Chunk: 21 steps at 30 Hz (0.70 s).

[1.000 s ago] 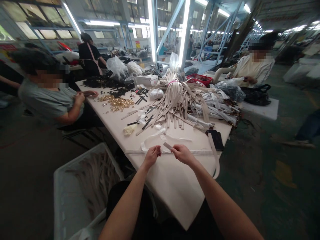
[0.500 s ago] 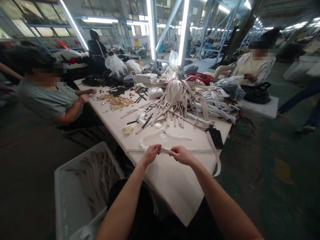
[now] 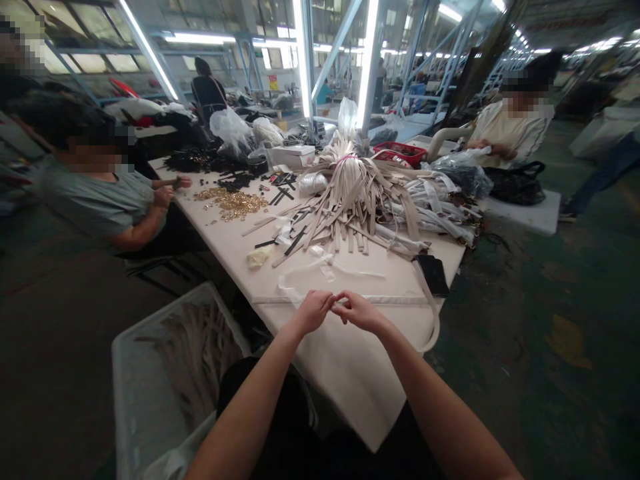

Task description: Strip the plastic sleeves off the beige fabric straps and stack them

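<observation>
Left hand and right hand are seen pinched fingertip to fingertip low over the surface, whatever is nipped being hidden. The beige strap is draped over the right edge nearby; it could be dragged off by a careless forearm

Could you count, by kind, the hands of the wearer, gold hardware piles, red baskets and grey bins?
left hand and right hand: 2
gold hardware pile: 1
red basket: 1
grey bin: 1
Total: 5
</observation>
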Each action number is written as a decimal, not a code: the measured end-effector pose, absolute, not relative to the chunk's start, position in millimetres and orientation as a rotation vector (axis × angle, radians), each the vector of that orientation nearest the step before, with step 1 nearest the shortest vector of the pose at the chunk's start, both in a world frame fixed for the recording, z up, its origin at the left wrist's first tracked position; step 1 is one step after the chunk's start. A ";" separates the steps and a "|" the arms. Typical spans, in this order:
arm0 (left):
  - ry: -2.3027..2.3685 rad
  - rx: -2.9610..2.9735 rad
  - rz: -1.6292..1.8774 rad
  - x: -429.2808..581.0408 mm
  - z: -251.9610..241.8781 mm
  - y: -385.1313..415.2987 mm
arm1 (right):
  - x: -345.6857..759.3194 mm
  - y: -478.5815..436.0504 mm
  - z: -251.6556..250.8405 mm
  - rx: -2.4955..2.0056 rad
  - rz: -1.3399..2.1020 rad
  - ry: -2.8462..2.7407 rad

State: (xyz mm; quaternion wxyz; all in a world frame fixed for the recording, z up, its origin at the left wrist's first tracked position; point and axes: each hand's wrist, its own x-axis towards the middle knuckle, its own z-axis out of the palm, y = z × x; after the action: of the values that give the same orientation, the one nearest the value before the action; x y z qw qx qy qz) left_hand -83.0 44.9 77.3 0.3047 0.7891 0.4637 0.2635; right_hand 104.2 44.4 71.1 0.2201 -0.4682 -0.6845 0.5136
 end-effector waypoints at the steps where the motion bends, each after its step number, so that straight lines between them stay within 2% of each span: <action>1: 1.282 2.066 0.770 -80.8 76.5 42.3 | 102.4 43.3 69.5 -1.307 1.407 -1.856; 7: 1.643 1.584 1.645 -63.0 61.5 -3.9 | 101.1 43.1 62.6 -1.355 1.302 -1.721; 10: 1.548 1.163 1.565 -46.7 49.4 -21.2 | 99.1 41.2 55.7 -1.330 1.355 -1.657; 14: 1.047 0.693 1.292 -28.8 44.7 -9.6 | 89.9 33.5 50.1 -1.235 1.525 -1.656; 21: 0.812 0.413 1.605 -38.9 55.6 17.2 | 107.0 17.9 52.2 -1.209 1.806 -1.692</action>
State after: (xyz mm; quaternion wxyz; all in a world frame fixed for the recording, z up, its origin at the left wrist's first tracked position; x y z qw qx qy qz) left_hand -38.9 17.2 55.6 0.6036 0.1783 0.3506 0.6935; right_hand 107.0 17.9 52.2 0.1925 -0.4306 -0.6028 0.6436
